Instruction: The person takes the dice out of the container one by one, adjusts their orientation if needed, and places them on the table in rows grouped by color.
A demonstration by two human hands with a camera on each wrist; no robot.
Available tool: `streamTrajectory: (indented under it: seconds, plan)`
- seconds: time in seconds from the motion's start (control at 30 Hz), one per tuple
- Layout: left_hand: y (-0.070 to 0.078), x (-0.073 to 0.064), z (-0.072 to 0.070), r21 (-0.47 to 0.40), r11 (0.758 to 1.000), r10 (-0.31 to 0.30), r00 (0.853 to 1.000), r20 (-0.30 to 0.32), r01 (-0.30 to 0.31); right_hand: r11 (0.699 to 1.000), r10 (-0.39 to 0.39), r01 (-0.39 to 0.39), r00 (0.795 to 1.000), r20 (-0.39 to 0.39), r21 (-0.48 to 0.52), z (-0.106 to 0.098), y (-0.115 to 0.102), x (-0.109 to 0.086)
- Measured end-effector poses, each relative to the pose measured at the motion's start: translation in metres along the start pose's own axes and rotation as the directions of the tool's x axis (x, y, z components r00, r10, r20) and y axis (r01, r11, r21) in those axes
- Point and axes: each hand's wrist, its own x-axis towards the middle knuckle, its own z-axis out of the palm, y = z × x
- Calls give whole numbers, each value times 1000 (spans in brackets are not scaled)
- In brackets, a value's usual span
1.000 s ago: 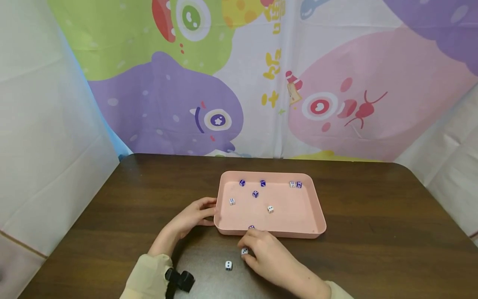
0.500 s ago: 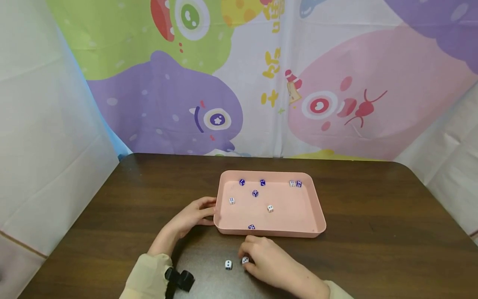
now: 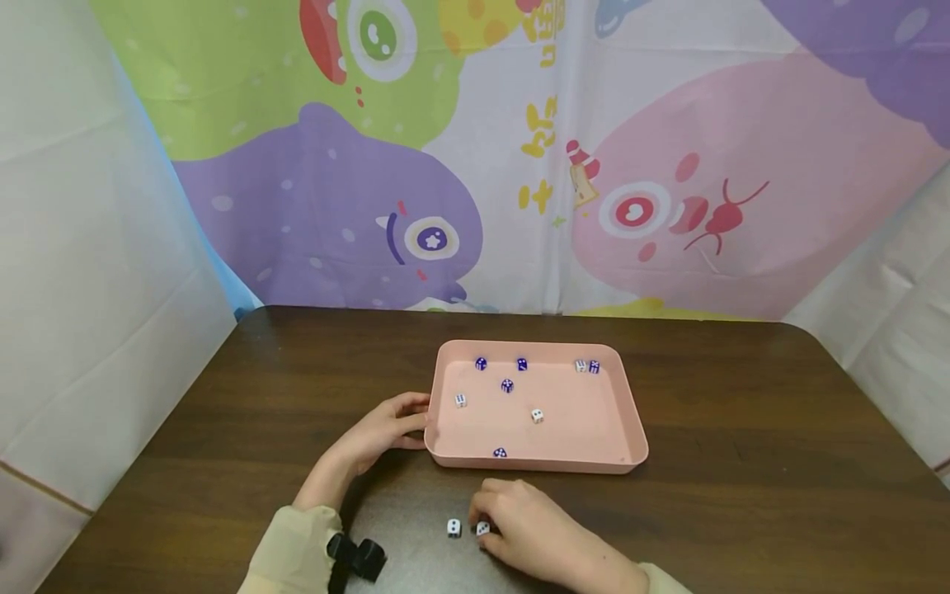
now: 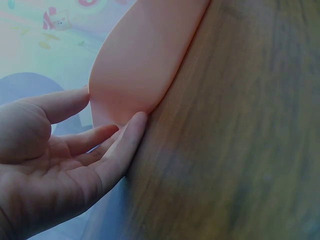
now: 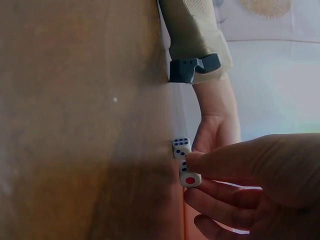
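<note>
My right hand pinches a white die between thumb and fingers in front of the tray. In the right wrist view this die shows a large red dot. Just left of it a second white die sits on the table, apart from the fingers. At the left end of the pink tray, my left hand touches the outer wall. Its fingertips and thumb rest against that wall in the left wrist view, only slightly bent.
Inside the tray lie several blue dice, one near the middle, and a few white dice, one farther right. The dark wooden table extends around the tray. A patterned cloth hangs behind the table.
My right hand has drawn back from the tray's front wall toward the near side, bringing the pinched die beside the other white die. The left hand and tray have stayed put.
</note>
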Motion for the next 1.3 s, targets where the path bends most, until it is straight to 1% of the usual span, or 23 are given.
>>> streamTrajectory:
  seconds: [0.23, 0.7, 0.8, 0.97, 1.17, 1.3]
  plan:
    - [0, 0, 0, 4, 1000, 1, 1000, -1, -1, 1000, -11, 11, 1000, -4, 12, 2, 0, -1]
    - [-2, -2, 1, -16, 1000, 14, 1000, 10, -14, 998, 11, -14, 999, 49, 58, 2, 0, 0]
    - [-3, -2, 1, -20, 1000, 15, 1000, 10, -14, 998, 14, -17, 999, 50, 67, 1, 0, 0]
    - [-3, -1, 1, -15, 1000, 10, 1000, 8, -10, 996, 11, -12, 1000, 11, 87, -1, 0, -1]
    - [-1, -1, 0, -3, 1000, 17, 1000, 13, -17, 990, 42, -39, 999, -20, 138, -6, 3, 0]
    - [0, -1, 0, 5, 1000, 27, 999, 22, -27, 987, 68, -55, 994, -81, 153, -11, 7, 2]
